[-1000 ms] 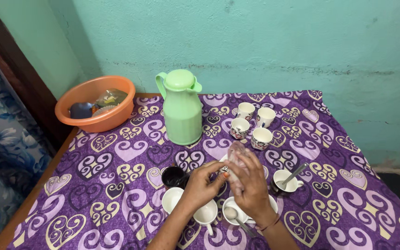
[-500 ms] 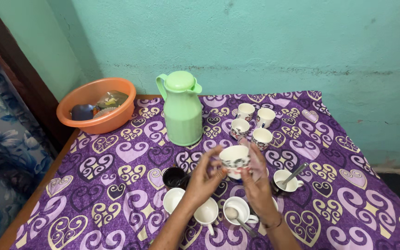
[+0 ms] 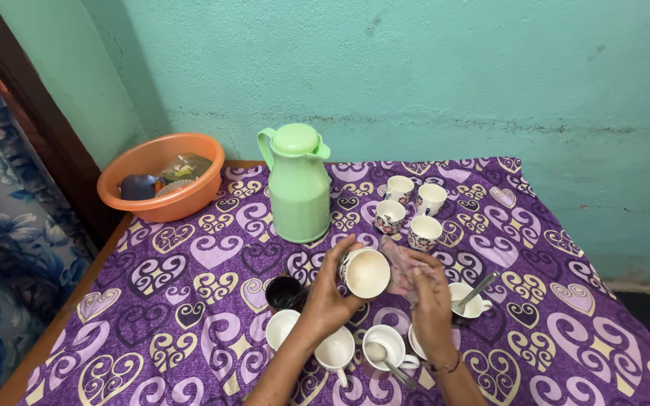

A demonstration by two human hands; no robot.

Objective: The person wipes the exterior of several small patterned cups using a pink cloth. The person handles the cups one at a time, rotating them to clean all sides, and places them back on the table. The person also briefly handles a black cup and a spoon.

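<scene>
Cup (image 3: 366, 272) — white inside, patterned outside — sits tilted in the left hand (image 3: 330, 297), mouth turned toward the camera, fingers clamped round its wall, held just above the table (image 3: 189, 301). Right hand (image 3: 426, 289) is just beside it, fingers closed on a pinkish crumpled cloth (image 3: 399, 265) that touches the cup's right rim. A second ago both hands were bunched over the cup with the cloth covering it; half a second ago the cup's mouth had come into view, and now it is fully exposed with the cloth drawn off to the side. Judged from that, the inside wipe looks finished or paused, and the inside shows clean and empty.

Outward from the hands: a small dark cup (image 3: 283, 292) just left of the left wrist, and white cups (image 3: 336, 349) in a loose row below, near the forearms. One of them holds a spoon (image 3: 385, 359). Another white cup with a spoon (image 3: 469, 299) stands to the right of the right hand. Behind, four patterned cups (image 3: 408, 214) cluster together, apart from the hands. A green thermos jug (image 3: 298, 184) stands upright left of that cluster. Far left corner: an orange basin (image 3: 161, 177) with odd items inside. The purple heart-print cloth covers the table, and a teal wall (image 3: 415, 75) stands behind.
</scene>
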